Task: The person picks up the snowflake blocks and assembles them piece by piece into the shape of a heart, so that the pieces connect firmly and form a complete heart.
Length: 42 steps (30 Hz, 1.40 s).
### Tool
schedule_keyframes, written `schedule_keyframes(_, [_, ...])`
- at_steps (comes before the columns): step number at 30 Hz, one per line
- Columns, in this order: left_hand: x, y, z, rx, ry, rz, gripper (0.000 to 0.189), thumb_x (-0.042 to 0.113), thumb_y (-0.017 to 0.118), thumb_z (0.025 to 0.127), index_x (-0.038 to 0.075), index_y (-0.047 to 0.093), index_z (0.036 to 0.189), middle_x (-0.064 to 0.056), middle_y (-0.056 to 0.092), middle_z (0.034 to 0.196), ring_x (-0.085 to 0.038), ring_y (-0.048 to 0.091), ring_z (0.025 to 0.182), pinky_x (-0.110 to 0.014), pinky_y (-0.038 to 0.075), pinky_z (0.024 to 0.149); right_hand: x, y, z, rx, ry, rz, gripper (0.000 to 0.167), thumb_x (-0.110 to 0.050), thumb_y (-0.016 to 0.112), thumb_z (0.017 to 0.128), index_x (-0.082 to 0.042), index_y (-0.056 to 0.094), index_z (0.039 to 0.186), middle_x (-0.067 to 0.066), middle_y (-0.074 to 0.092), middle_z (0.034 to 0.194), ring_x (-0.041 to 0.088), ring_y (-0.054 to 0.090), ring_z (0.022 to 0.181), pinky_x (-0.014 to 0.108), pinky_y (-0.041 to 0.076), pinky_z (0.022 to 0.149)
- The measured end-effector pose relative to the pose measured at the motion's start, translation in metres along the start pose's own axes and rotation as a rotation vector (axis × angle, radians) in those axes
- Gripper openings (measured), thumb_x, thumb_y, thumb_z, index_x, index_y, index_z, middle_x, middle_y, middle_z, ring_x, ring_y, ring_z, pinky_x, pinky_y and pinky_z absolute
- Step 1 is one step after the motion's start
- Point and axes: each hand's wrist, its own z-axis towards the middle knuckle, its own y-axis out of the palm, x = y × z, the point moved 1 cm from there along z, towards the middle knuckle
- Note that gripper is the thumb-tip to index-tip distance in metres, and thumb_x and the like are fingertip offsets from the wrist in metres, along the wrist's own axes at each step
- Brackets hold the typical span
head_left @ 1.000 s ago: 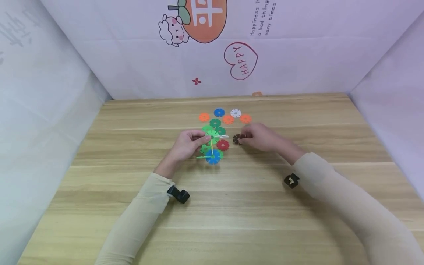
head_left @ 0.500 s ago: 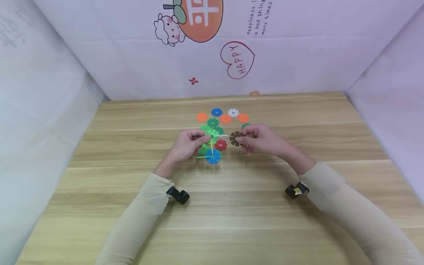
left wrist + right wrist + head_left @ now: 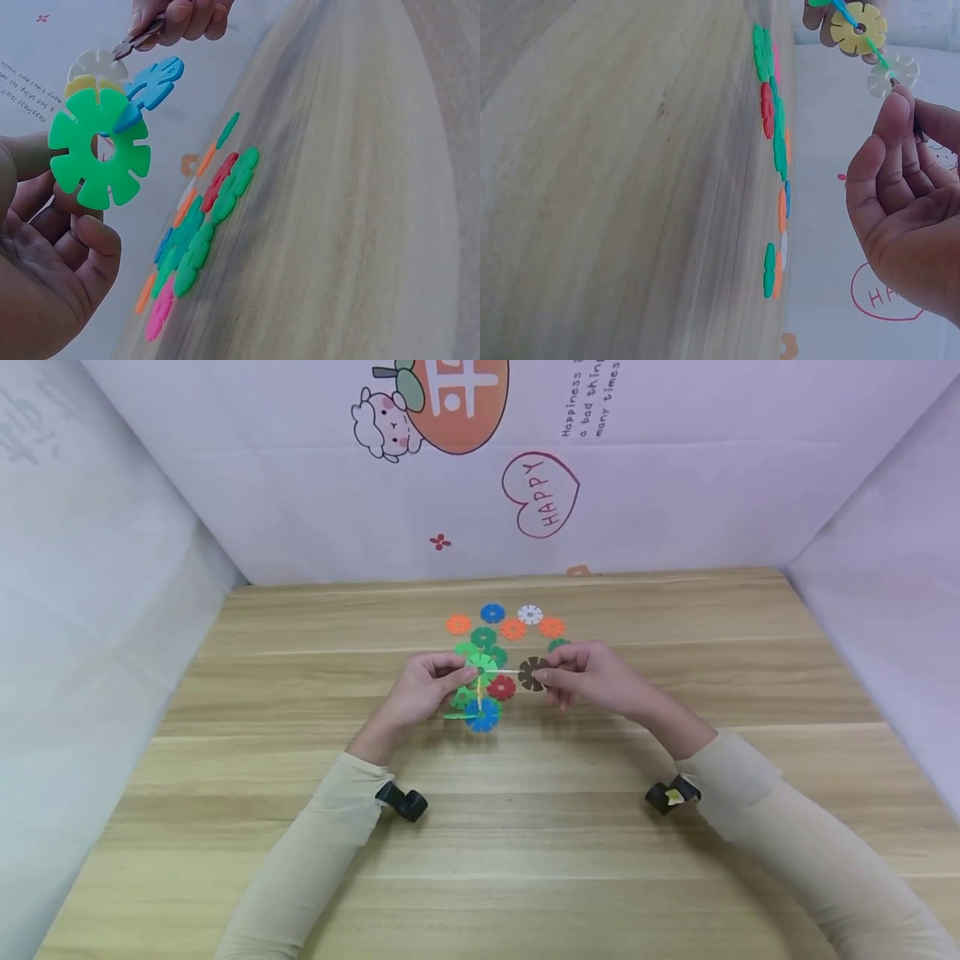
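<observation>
In the head view my left hand (image 3: 420, 689) pinches a bright green slotted plastic disc (image 3: 82, 139), one of several interlocked snowflake discs held above the table. A yellow disc (image 3: 844, 31), a blue disc (image 3: 482, 716) and a whitish disc (image 3: 94, 69) belong to this linked piece. Between thumb and fingers, my right hand (image 3: 600, 677) pinches a dark brown slotted disc (image 3: 531, 674). The brown disc meets the right edge of the whitish disc, which is seen edge-on from the head. Whether their slots are engaged, I cannot tell.
Loose discs lie flat on the wooden table (image 3: 480, 843) beneath and behind the hands: a red disc (image 3: 502, 687), an orange disc (image 3: 513, 628), a blue one, a white one and several greens. A pink disc (image 3: 160, 311) shows in the left wrist view. Printed cloth walls (image 3: 300, 485) stand behind.
My right hand has lifted the brown disc off the table, turned it face-on and brought it left to the whitish disc. My left hand has stayed nearly still with the linked discs.
</observation>
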Motion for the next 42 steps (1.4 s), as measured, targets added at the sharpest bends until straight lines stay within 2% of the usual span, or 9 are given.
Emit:
schedule_keyframes(5, [0.003,0.002,-0.001,0.002,0.013,0.051,0.02,0.012,0.069,0.102,-0.005,0.075,0.11,-0.009,0.056,0.075,-0.01,0.039,0.055,-0.022,0.03,0.049,-0.002,0.001,0.0,0.007,0.005,-0.015,0.017,-0.016,0.067,0.104,0.001,0.07,0.1,0.027,0.068,0.089,0.021,0.064,0.069,0.035,0.06,0.066])
schedule_keyframes(8, [0.005,0.003,-0.001,0.006,0.021,0.075,0.02,0.013,0.069,0.103,-0.005,0.075,0.11,-0.009,0.058,0.075,-0.01,0.039,0.055,-0.022,0.031,0.05,-0.004,0.001,-0.001,0.013,0.018,0.0,0.016,-0.014,0.067,0.104,0.001,0.071,0.103,0.027,0.068,0.09,0.02,0.066,0.07,0.038,0.062,0.071])
schedule_keyframes(12, [0.006,0.004,-0.001,0.021,0.026,0.088,0.02,0.013,0.069,0.102,-0.005,0.075,0.109,-0.01,0.059,0.076,-0.01,0.039,0.055,-0.022,0.031,0.05,-0.005,0.0,-0.003,0.041,0.052,0.064,0.02,-0.012,0.065,0.105,0.005,0.072,0.113,0.019,0.071,0.09,0.019,0.07,0.075,0.043,0.064,0.08])
schedule_keyframes(17, [0.005,0.004,-0.001,0.036,0.034,0.107,0.019,0.013,0.07,0.102,-0.004,0.076,0.108,-0.012,0.062,0.079,-0.011,0.04,0.057,-0.021,0.031,0.051,-0.007,0.0,-0.004,0.084,0.064,0.094,0.023,-0.012,0.064,0.105,0.007,0.072,0.116,0.01,0.074,0.088,0.017,0.072,0.076,0.038,0.064,0.084])
schedule_keyframes(22, [0.007,0.005,-0.001,0.044,0.035,0.109,0.019,0.012,0.07,0.102,-0.004,0.076,0.109,-0.014,0.063,0.08,-0.011,0.04,0.057,-0.021,0.031,0.051,-0.007,0.002,-0.003,0.104,0.052,0.086,0.02,-0.011,0.065,0.105,0.005,0.073,0.112,0.013,0.075,0.089,0.021,0.074,0.077,0.037,0.063,0.084])
schedule_keyframes(32, [0.008,0.003,-0.004,0.061,0.036,0.115,0.02,0.014,0.069,0.103,-0.003,0.076,0.109,-0.01,0.06,0.075,-0.01,0.039,0.055,-0.022,0.031,0.049,-0.006,0.005,-0.002,0.109,0.042,0.085,0.018,-0.012,0.065,0.105,0.004,0.072,0.11,0.014,0.075,0.088,0.025,0.075,0.078,0.039,0.063,0.085])
schedule_keyframes(36, [0.009,0.003,-0.004,0.079,0.035,0.133,0.019,0.014,0.07,0.102,-0.003,0.077,0.106,-0.011,0.059,0.076,-0.012,0.04,0.058,-0.022,0.031,0.051,-0.008,0.006,-0.002,0.107,0.033,0.089,0.017,-0.011,0.065,0.105,0.004,0.071,0.109,0.015,0.075,0.088,0.024,0.074,0.077,0.039,0.063,0.084])
schedule_keyframes(42, [0.01,0.003,-0.005,0.091,0.042,0.164,0.017,0.013,0.071,0.101,-0.002,0.078,0.101,-0.009,0.057,0.073,-0.014,0.04,0.061,-0.023,0.032,0.053,-0.008,0.01,-0.001,0.119,0.02,0.069,0.014,-0.008,0.065,0.104,0.005,0.071,0.105,0.015,0.074,0.086,0.029,0.074,0.078,0.043,0.064,0.081])
